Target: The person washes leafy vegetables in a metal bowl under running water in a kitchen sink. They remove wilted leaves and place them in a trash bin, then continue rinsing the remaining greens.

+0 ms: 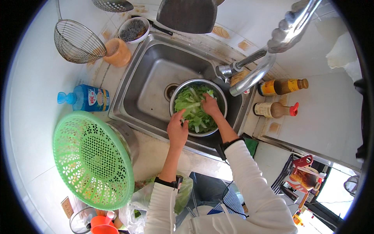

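Observation:
A round stainless steel bowl (225,102) full of green leafy vegetables (191,102) stands in the metal sink (140,73), beside the drain (171,91). My right hand (209,105) reaches into the bowl from the right, its fingertips among the leaves. Whether it grips any of them is hidden. At the bowl's lower left rim is my left hand (178,127), thumb and fingers apart with nothing held between them. Above the right rim hangs the chrome faucet spout (251,77); no running water shows.
Left of the sink are a green plastic colander (98,158), a blue dish soap bottle (90,98) and a wooden cup (117,52). A white bowl (143,35) holds a steel scrubber (133,29). Two sauce bottles (280,87) (274,110) stand right. A wire strainer (79,41) hangs upper left.

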A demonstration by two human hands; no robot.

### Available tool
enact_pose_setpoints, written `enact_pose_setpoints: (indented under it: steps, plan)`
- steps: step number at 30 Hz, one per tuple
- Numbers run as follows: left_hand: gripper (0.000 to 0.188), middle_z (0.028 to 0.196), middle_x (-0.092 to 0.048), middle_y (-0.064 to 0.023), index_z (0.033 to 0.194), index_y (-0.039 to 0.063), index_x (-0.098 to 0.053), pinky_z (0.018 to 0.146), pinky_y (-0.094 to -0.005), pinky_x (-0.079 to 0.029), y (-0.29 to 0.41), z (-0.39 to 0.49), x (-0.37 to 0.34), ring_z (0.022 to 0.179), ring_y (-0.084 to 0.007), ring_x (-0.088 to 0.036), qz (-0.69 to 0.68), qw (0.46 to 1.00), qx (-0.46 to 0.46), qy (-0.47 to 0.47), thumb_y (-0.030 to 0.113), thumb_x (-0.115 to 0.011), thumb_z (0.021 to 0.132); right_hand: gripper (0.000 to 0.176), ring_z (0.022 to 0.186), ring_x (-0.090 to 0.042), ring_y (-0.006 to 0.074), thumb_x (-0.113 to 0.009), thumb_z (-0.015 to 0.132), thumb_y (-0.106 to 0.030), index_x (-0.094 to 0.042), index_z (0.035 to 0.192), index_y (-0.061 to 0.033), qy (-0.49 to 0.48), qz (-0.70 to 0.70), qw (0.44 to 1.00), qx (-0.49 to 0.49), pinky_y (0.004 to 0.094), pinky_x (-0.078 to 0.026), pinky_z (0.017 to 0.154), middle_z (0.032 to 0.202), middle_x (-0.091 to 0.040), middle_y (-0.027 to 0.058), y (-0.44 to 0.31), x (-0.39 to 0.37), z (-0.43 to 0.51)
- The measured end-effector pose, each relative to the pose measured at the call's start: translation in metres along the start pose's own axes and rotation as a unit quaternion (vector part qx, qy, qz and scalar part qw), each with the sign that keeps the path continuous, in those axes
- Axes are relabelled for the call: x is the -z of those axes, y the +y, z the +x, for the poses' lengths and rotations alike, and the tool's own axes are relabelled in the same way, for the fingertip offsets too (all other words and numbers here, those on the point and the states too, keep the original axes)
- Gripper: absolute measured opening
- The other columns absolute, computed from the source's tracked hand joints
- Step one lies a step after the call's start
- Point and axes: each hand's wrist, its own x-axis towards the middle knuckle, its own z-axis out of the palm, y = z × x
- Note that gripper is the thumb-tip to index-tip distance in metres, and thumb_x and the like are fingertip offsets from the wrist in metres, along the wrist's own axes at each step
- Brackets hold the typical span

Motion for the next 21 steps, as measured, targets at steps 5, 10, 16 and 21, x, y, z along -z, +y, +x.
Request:
enact_pose_setpoints:
  steps: [5,10,16,21]
  plan:
    - [0.064,0.129,-0.059,-0.0127,0.131,0.014,-0.061,0.101,-0.0436,-0.045,0.029,0.009,0.002,0.118,-0.0359,-0.054,0.123,0.977,-0.177,0.008,-0.011,-0.068,0.072,0.045,0.109,-0.06,0.0224,-0.051,0.096,-0.003,-0.048,0.141,-0.0017,-0.141,0.651,0.745,0.038,0.0363,-0.052,0.089,0.126,-0.059,0.0164,-0.05,0.013,-0.062]
    - [0.06,0.128,-0.061,-0.0067,0.128,0.017,-0.065,0.102,-0.0427,-0.044,0.023,0.021,0.015,0.12,-0.0322,-0.052,0.121,0.961,-0.249,0.006,-0.01,-0.063,0.074,0.04,0.111,-0.06,0.0204,-0.049,0.101,-0.014,-0.051,0.141,-0.0064,-0.176,0.649,0.738,0.054,0.0357,-0.049,0.097,0.125,-0.061,0.0128,-0.074,0.002,-0.084]
    - [0.035,0.115,-0.067,-0.0055,0.114,0.01,-0.069,0.097,-0.0397,-0.045,0.019,0.027,0.028,0.111,-0.0292,-0.055,0.058,0.969,-0.225,0.09,-0.003,-0.061,0.083,0.046,0.083,-0.072,0.0329,-0.062,0.092,-0.016,-0.051,0.132,0.0017,-0.048,0.444,0.89,0.094,0.0479,-0.058,0.075,0.123,-0.062,0.0175,-0.025,0.009,-0.053]
    - [0.019,0.109,-0.069,-0.0058,0.111,0.007,-0.069,0.094,-0.0368,-0.045,0.021,0.022,0.028,0.107,-0.0279,-0.057,-0.017,0.98,-0.15,0.126,0.007,-0.061,0.094,0.031,0.084,-0.069,0.042,-0.067,0.086,-0.011,-0.063,0.116,-0.0046,0.391,-0.185,0.901,0.025,0.0478,-0.056,0.076,0.094,-0.07,0.021,0.021,-0.006,-0.002]
